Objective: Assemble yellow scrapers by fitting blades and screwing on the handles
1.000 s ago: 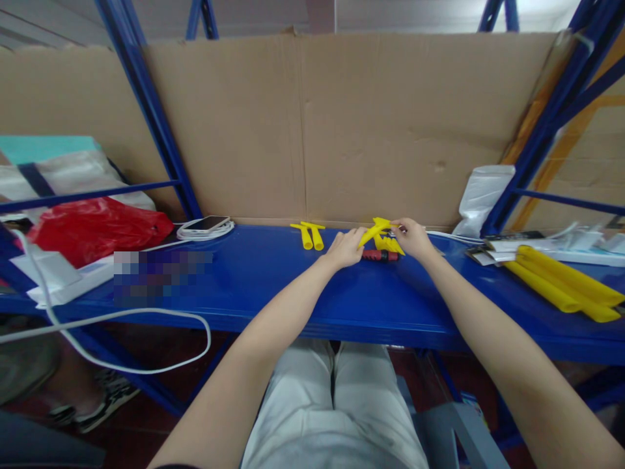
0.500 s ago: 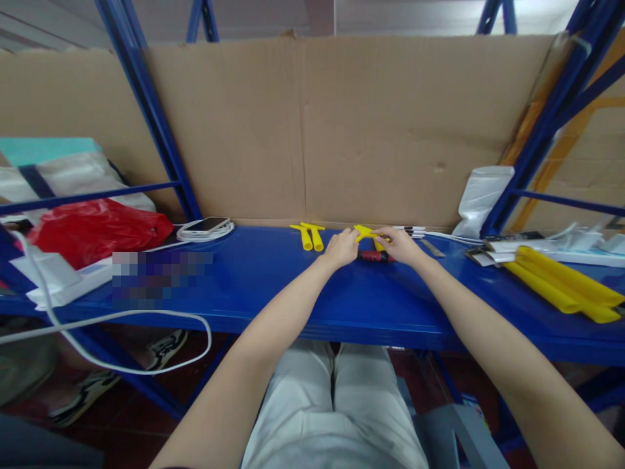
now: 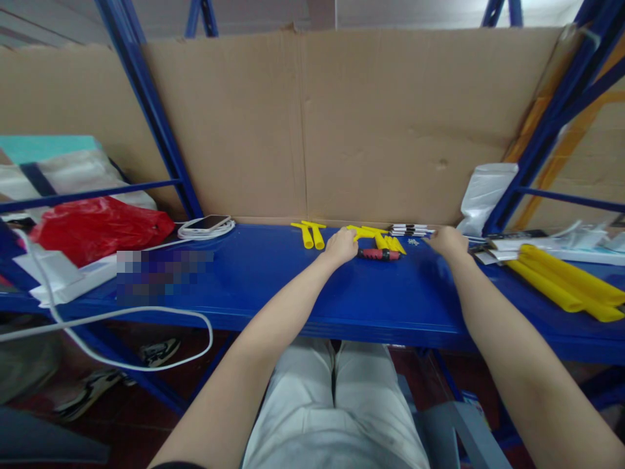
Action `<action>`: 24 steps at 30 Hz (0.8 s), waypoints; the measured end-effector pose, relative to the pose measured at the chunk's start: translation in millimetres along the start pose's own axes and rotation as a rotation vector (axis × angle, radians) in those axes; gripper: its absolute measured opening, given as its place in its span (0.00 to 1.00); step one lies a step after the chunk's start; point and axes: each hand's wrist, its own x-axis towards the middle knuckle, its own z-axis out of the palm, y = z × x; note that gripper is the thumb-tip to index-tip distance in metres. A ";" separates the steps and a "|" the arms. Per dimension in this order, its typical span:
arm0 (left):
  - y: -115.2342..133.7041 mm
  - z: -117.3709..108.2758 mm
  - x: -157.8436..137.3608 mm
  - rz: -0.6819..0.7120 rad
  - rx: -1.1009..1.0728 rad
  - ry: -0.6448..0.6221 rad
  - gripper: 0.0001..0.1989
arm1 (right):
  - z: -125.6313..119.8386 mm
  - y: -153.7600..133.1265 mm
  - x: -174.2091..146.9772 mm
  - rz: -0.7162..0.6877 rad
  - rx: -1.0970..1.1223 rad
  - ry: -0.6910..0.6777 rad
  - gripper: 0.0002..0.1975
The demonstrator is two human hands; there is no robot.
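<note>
Toward the back of the tabletop, just short of the cardboard, the L hand has its fingers clamped on a yellow piece, apparently T-shaped; its exposed end pokes out past the fingertips to the R, long axis roughly L–R, slight tilt twd the wearer. R hand is well apart, low over the tabletop. Key relation: the small white bits sit btwn the two hands, just L of the R fingers, so R is by far the nearer hand. The white-and-black sticks lie a bit farther back, also L of the R fingers, long axes crosswise. Red-and-black tool handle lies crosswise too, R of the L hand, on the wearer's side of more yellow pieces. Hard to make out: most of the held piece is behind L fingers & knuckles; R fingertips are blurred, w/ something thin & dark abt there, so can't tell if they're apart, together or gripping. White bits too tiny to ID. Yellow tubes, far R, partly cut off by the frame edge.
</note>
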 end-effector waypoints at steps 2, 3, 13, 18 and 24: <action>1.7 0.8 -0.4 0.005 0.000 -0.003 0.12 | -0.2 6.4 -2.1 0.163 -0.072 -0.042 0.27; 2.6 1.3 -0.7 0.008 0.000 -0.006 0.12 | 0.2 7.7 -3.3 0.226 -0.093 -0.066 0.31; 5.2 5.2 -0.8 0.025 0.010 -0.029 0.12 | 4.3 10.7 -4.3 0.317 -0.010 -0.158 0.38; 5.7 3.7 -1.3 0.020 0.016 -0.046 0.13 | 4.2 8.8 -2.2 0.337 -0.008 -0.143 0.33; 6.7 3.0 -1.8 0.012 0.028 -0.059 0.14 | 2.6 7.3 2.6 0.314 0.060 -0.062 0.24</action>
